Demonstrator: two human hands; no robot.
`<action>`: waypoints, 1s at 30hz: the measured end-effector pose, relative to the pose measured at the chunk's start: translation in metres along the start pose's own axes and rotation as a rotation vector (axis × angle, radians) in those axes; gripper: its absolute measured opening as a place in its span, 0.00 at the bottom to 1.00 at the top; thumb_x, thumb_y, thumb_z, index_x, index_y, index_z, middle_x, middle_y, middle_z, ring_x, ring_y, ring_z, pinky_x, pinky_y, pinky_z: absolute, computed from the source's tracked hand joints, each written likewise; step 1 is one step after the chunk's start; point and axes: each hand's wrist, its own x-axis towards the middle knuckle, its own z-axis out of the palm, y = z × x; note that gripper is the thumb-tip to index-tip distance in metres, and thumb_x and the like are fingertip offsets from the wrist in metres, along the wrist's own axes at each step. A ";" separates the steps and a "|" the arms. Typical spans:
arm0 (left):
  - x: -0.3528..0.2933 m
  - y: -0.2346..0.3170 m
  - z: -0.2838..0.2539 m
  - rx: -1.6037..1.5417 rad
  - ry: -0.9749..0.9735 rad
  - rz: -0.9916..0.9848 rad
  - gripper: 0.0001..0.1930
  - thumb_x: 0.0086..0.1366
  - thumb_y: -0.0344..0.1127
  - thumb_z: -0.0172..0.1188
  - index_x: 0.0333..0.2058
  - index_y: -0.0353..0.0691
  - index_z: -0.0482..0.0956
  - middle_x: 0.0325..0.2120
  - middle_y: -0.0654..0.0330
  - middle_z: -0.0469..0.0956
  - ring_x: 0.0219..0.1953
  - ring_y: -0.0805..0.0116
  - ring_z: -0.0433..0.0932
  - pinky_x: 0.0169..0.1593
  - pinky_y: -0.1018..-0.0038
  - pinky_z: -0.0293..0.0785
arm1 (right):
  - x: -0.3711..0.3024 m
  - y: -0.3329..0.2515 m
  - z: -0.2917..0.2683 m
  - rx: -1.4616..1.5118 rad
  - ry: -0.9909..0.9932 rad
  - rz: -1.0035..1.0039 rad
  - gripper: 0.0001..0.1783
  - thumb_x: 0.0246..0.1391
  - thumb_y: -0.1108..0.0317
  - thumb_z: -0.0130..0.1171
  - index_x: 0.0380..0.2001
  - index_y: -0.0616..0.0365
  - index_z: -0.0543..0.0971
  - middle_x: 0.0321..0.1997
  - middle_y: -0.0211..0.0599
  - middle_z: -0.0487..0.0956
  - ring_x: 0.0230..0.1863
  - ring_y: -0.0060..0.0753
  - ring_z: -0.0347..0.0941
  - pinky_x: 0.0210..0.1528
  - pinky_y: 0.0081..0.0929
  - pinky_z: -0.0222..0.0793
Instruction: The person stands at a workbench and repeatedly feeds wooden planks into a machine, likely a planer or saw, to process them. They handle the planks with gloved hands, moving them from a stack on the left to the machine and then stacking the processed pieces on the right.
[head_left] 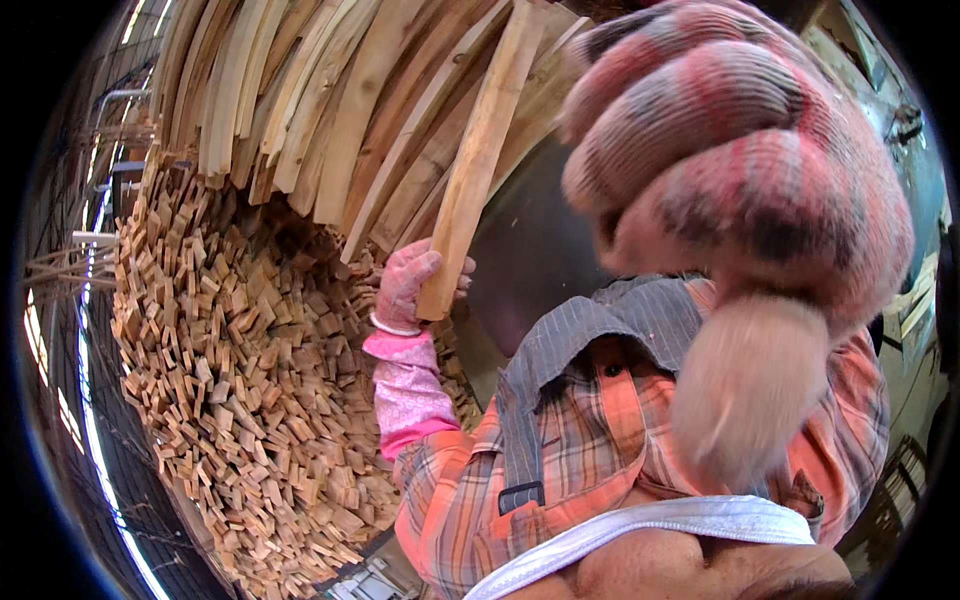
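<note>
Left hand [408, 285] in a pink knit glove with a pink sleeve cover, fingers wrapped tight around the lower end of 1 long pale wood slat [478, 160]. The slat runs up and slightly right from that fist, its top end crossing in front of a stack of long curved wood strips [320, 110] that fan out above the left hand. Right hand [735, 175] is very close to the camera, up and right of the left hand, in a pink-and-grey striped knit glove, blurred; fingers look curled, cannot tell whether it holds anything. A pale fuzzy blurred shape [750, 390] hangs just below the right hand. Left of and below the left hand lies a big heap of short cut wood blocks [230, 390]. Between the 2 hands sits a dark grey curved metal surface [530, 250]. Below the hands: an orange plaid shirt [590, 440] with a grey strap [520, 420] across it.
</note>
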 end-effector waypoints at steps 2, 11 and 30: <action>0.016 -0.003 0.008 -0.081 -0.106 -0.015 0.32 0.62 0.47 0.70 0.55 0.25 0.76 0.39 0.48 0.85 0.35 0.63 0.86 0.41 0.68 0.85 | 0.001 -0.015 0.004 0.021 0.014 0.019 0.18 0.55 0.52 0.70 0.35 0.56 0.82 0.39 0.39 0.83 0.44 0.48 0.81 0.53 0.45 0.74; 0.028 -0.038 0.056 0.530 0.042 0.080 0.28 0.60 0.37 0.70 0.57 0.29 0.79 0.42 0.52 0.86 0.40 0.69 0.84 0.43 0.73 0.79 | -0.035 -0.030 0.015 0.189 0.201 0.132 0.15 0.56 0.58 0.69 0.36 0.59 0.84 0.37 0.41 0.83 0.40 0.48 0.81 0.46 0.42 0.76; 0.085 0.018 -0.027 1.656 0.954 0.394 0.32 0.61 0.36 0.64 0.65 0.45 0.69 0.63 0.49 0.72 0.65 0.50 0.70 0.67 0.55 0.68 | -0.164 0.141 0.260 -0.388 0.105 1.020 0.20 0.57 0.51 0.59 0.24 0.57 0.83 0.33 0.45 0.81 0.42 0.53 0.79 0.49 0.48 0.74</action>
